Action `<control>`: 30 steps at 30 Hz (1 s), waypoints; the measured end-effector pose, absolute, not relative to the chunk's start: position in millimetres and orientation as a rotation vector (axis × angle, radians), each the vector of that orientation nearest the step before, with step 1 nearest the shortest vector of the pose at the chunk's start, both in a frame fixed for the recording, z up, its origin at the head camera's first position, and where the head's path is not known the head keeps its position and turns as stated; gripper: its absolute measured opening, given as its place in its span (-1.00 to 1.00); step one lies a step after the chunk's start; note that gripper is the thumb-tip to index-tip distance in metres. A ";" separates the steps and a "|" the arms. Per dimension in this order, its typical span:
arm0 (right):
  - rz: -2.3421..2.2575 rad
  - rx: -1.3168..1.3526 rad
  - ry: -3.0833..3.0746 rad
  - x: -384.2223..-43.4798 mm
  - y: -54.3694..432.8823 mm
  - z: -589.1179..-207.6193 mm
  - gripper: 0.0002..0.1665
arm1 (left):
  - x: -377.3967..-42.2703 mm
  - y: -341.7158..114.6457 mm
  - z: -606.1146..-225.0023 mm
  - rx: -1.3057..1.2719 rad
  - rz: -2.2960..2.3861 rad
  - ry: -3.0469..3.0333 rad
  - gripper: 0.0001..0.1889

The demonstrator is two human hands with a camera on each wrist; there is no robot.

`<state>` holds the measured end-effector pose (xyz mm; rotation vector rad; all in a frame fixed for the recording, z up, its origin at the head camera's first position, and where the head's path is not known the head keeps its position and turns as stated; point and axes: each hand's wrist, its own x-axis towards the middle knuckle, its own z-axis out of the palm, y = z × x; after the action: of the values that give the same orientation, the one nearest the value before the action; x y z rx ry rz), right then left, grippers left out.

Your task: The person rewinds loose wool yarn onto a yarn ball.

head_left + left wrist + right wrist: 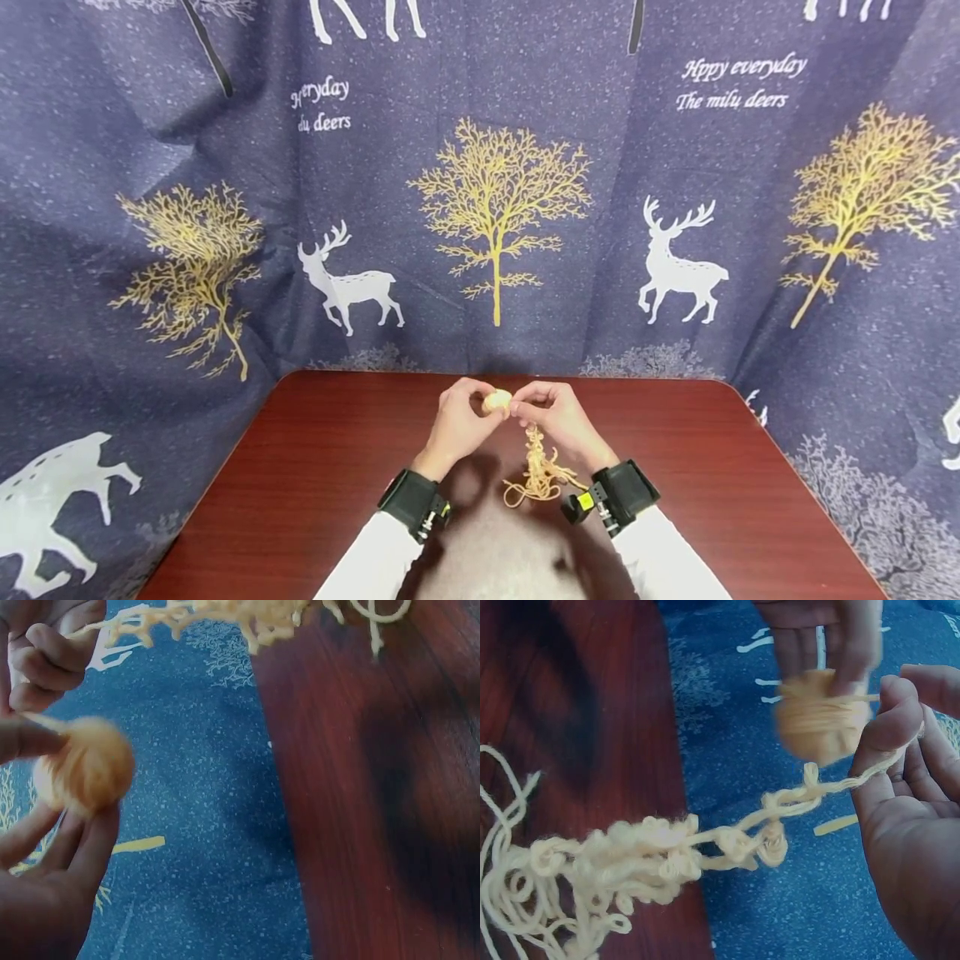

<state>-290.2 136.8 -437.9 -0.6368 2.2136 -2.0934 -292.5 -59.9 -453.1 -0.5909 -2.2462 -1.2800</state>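
A small ball of pale yellow yarn (94, 769) is gripped between the thumb and fingers of my left hand (459, 423). Close to its right, my right hand (558, 414) pinches the yarn strand (885, 763) between thumb and fingers. The strand runs from the ball through those fingers and down into a tangled, knotted length of yarn (645, 855). In the head view this tangle (542, 467) hangs below the right hand, with loose loops at its lower end. Both hands are above the table, close together.
The reddish-brown wooden table (322, 467) lies beneath the hands, with a pale glare patch at its near edge. A dark blue curtain (480, 100) printed with deer and trees stands behind it and along both sides. Each wrist wears a black camera band (626, 496).
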 end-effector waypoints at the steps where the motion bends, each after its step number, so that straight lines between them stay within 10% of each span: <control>1: -2.108 -0.635 2.203 -290.7 138.0 -436.7 -0.81 | -291.6 -60.5 -453.1 -0.625 -1.269 -2.283 -0.72; 16: -2.283 -0.564 2.010 -299.7 146.5 -429.7 -0.84 | -287.5 -68.6 -437.9 -1.171 -2.245 -2.146 -0.65; 30: -2.158 -0.563 2.132 -290.8 138.7 -440.5 -0.81 | -288.2 -60.0 -419.1 -0.545 -2.648 -1.562 -0.75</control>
<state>-290.8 138.7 -440.5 -0.5630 2.1320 -2.1583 -288.2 -60.0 -419.1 -0.5452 -1.5618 -2.6482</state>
